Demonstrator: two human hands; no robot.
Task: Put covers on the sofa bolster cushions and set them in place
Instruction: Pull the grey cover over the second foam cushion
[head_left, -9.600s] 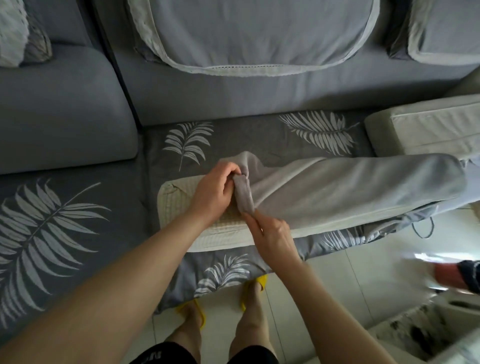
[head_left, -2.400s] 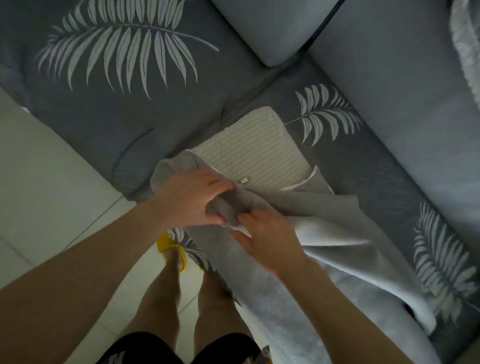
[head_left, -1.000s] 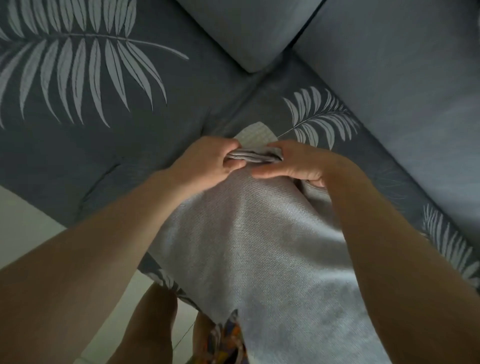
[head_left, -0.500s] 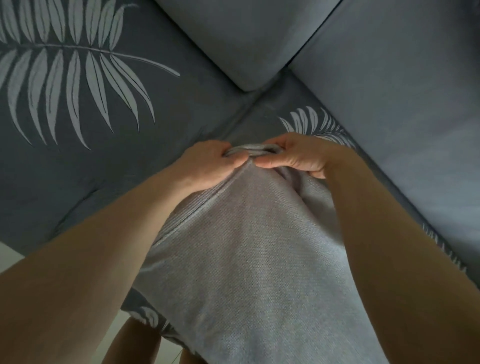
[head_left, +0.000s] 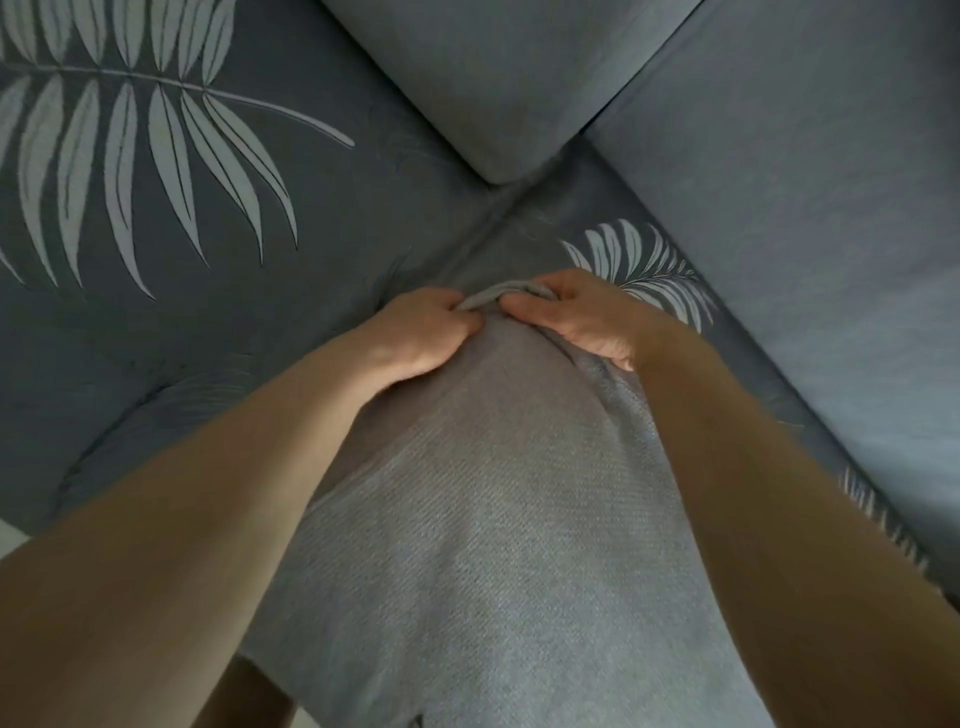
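This is a home, a living room by the look of it. Nearly the whole view is taken up by a corner sofa: its seat wears a dark grey quilted fabric spread printed with large pale fern leaves (head_left: 156, 171), and two plump blue-grey upholstered back cushions (head_left: 488, 78) meet at an angle at the top, where the sofa turns. A seam between seat sections (head_left: 483, 223) runs down from that corner. At the lower left edge a sliver of pale smooth floor (head_left: 10, 540) shows past the seat front. The soft household furnishings and decorative textile cover point to a domestic sitting area rather than any workplace.
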